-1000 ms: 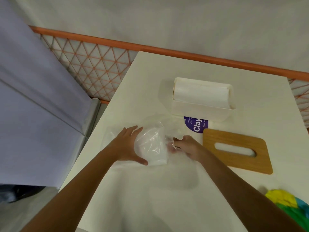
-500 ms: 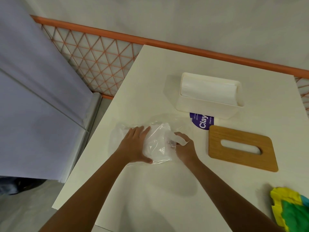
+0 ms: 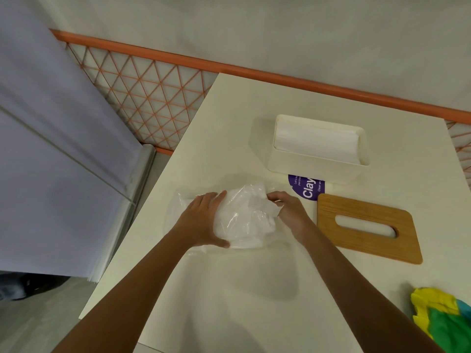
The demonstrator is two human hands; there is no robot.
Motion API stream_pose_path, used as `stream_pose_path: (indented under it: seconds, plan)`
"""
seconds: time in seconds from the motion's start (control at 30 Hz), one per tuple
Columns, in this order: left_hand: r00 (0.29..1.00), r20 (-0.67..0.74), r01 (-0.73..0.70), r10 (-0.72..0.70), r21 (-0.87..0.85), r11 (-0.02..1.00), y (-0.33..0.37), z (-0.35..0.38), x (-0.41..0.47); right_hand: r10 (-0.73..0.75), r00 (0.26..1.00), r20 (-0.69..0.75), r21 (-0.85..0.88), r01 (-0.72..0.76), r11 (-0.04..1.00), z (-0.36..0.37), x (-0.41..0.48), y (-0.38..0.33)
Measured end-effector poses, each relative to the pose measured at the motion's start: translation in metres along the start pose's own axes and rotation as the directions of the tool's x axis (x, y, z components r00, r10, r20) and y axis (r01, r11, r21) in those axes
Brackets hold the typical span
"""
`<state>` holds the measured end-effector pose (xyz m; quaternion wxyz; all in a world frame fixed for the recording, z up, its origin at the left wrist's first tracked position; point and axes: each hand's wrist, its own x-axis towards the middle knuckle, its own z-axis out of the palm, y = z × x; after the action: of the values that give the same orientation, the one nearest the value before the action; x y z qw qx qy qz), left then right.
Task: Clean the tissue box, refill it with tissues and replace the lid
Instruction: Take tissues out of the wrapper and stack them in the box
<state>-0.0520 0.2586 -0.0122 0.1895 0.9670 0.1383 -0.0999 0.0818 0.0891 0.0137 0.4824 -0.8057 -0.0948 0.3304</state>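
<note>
A white tissue box (image 3: 313, 166) stands open at the back of the table, with white tissues (image 3: 316, 138) inside. Its wooden lid (image 3: 367, 226) with an oval slot lies flat to the right of my hands. A crumpled clear plastic wrapper (image 3: 242, 217) with white tissue in it lies on the table between my hands. My left hand (image 3: 201, 220) grips the wrapper's left side, fingers over it and thumb under its front edge. My right hand (image 3: 288, 212) pinches the wrapper's right edge.
The white table (image 3: 229, 301) ends at a left edge near my left arm. A purple printed label (image 3: 307, 191) lies in front of the box. A yellow, green and blue cloth (image 3: 443, 319) sits at the front right. An orange lattice fence (image 3: 142, 98) runs behind.
The wrapper has been gathered tighter between my hands, with my right hand shifted a little along its right edge. The view has swung slightly left.
</note>
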Motion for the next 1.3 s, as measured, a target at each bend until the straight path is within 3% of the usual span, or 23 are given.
stream_pose_path:
  seconds: [0.13,0.33,0.47,0.53,0.63,0.73,0.93,1.1,1.23,1.3]
  plan:
    - [1.0,0.008,0.007,-0.007,-0.008,1.0,0.0,-0.001,0.002,0.148,0.989,-0.014,0.288,-0.138,0.948,-0.011,0.004,0.001]
    - [0.999,0.028,0.017,-0.017,-0.016,1.0,0.0,0.0,0.003,0.266,0.961,-0.077,0.42,-0.211,0.883,-0.01,0.006,0.012]
    - [0.999,0.029,0.02,-0.02,-0.019,1.0,0.0,-0.001,0.003,0.311,0.95,-0.031,0.492,-0.256,0.832,-0.008,0.007,0.007]
    - [0.999,0.031,0.015,-0.014,-0.019,1.0,0.001,-0.001,0.004,0.29,0.956,0.056,0.462,-0.282,0.841,-0.008,0.003,0.002]
    - [0.999,0.034,0.015,-0.015,-0.015,1.0,0.001,-0.002,0.004,0.21,0.963,0.167,0.214,-0.243,0.946,-0.009,0.003,0.0]
    - [0.999,0.04,0.018,-0.017,-0.02,1.0,0.0,-0.003,0.004,0.146,0.975,0.166,0.042,-0.155,0.987,-0.016,0.006,-0.004]
    - [1.0,0.025,0.018,-0.017,-0.028,0.999,0.0,-0.002,0.003,0.128,0.991,0.037,0.163,-0.132,0.978,-0.039,0.008,0.004]
    - [0.999,0.041,0.008,-0.006,-0.056,0.998,0.0,-0.002,0.003,0.111,0.994,-0.013,0.068,-0.11,0.992,-0.041,0.002,0.017]
    - [0.995,0.092,0.039,-0.03,-0.098,0.994,-0.002,-0.006,0.002,0.103,0.992,-0.077,0.147,-0.091,0.985,-0.057,-0.002,0.014]
    - [0.992,0.123,0.024,-0.02,-0.034,0.999,-0.003,-0.008,0.003,0.097,0.99,-0.103,0.167,-0.079,0.983,-0.07,-0.006,0.01]
